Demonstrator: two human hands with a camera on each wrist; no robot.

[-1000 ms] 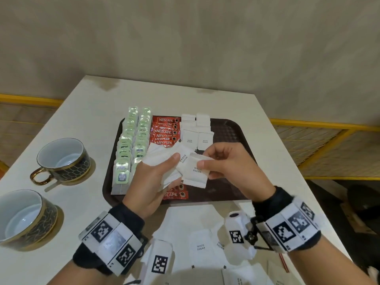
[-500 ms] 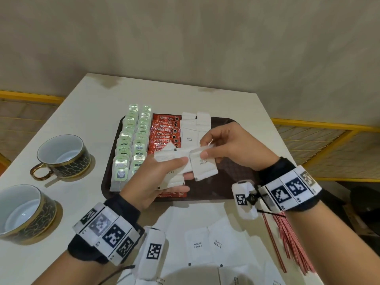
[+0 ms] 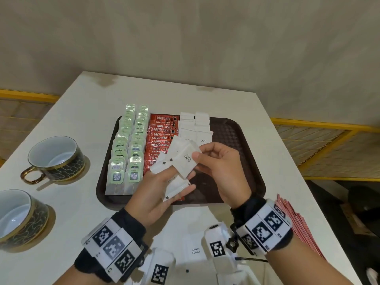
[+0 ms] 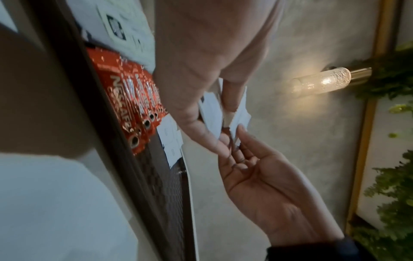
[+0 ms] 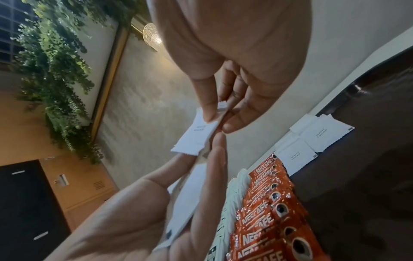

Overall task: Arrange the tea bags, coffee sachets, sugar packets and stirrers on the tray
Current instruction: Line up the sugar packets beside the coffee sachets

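A dark brown tray [image 3: 242,140] holds two rows of green tea bags [image 3: 127,149], a column of red coffee sachets [image 3: 162,130] and white sugar packets [image 3: 195,128] at its far middle. Over the tray's near half my left hand [image 3: 160,186] holds a fanned stack of sugar packets [image 3: 174,188]. My right hand [image 3: 218,165] pinches one sugar packet [image 3: 186,159] at the top of that stack; in the right wrist view the same packet [image 5: 196,136] sits between thumb and fingertips. Red stirrers [image 3: 296,223] lie on the table to the right.
Two dark, gold-rimmed cups [image 3: 55,157] [image 3: 18,214] stand on the white table [image 3: 86,112] to the left. More loose sugar packets [image 3: 195,249] lie near the front edge between my wrists. The tray's right part shows bare surface. A wall stands behind the table.
Both hands came back toward me and rose slightly over the tray. The right hand still pinches the top sugar packet, now turned more upright above the left hand's stack.
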